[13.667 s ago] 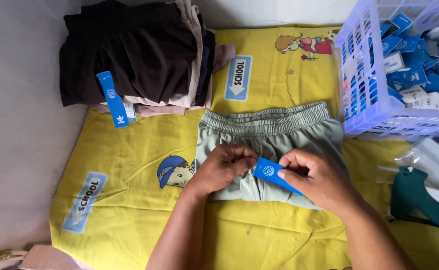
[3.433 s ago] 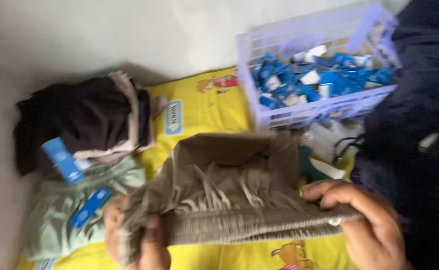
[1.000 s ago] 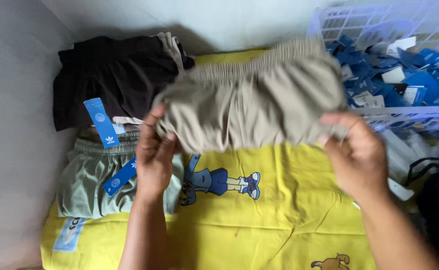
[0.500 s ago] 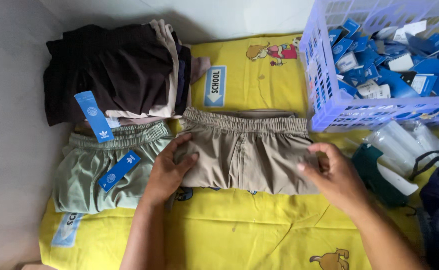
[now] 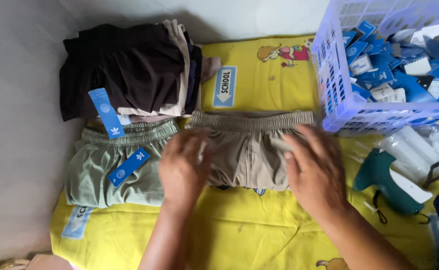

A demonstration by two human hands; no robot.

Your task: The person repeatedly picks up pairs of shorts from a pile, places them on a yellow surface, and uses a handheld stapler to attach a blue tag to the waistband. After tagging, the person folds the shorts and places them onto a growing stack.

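Both hands flat, palms down, on a pair of tan shorts (image 5: 249, 150) laid on a yellow printed cloth (image 5: 259, 230). Left hand (image 5: 182, 167) presses the shorts' left side, fingers spread and stretched out, gripping nothing. Right hand (image 5: 317, 170) lies on the right side, fingers also apart and flat, clamped on nothing. The shorts sit at the cloth's centre, elastic waistband toward 12 o'clock, leg ends toward 6.

At 9 o'clock from the tan shorts, just beside them: green shorts (image 5: 114, 167), folded flat, a blue tag (image 5: 128, 166) lying on the front. At 11 o'clock: a stack of folded clothes (image 5: 129, 70), dark on top with pale layers at the edge, a second blue tag (image 5: 106, 112) hanging off its front.

At 2 o'clock: a lilac plastic basket (image 5: 337, 95) with blue and white tags (image 5: 399, 60) piled inside. At 3 to 4 o'clock, near the right hand but apart from it: a teal tagging gun (image 5: 387, 180), with clear plastic bags (image 5: 419, 145) just past it.
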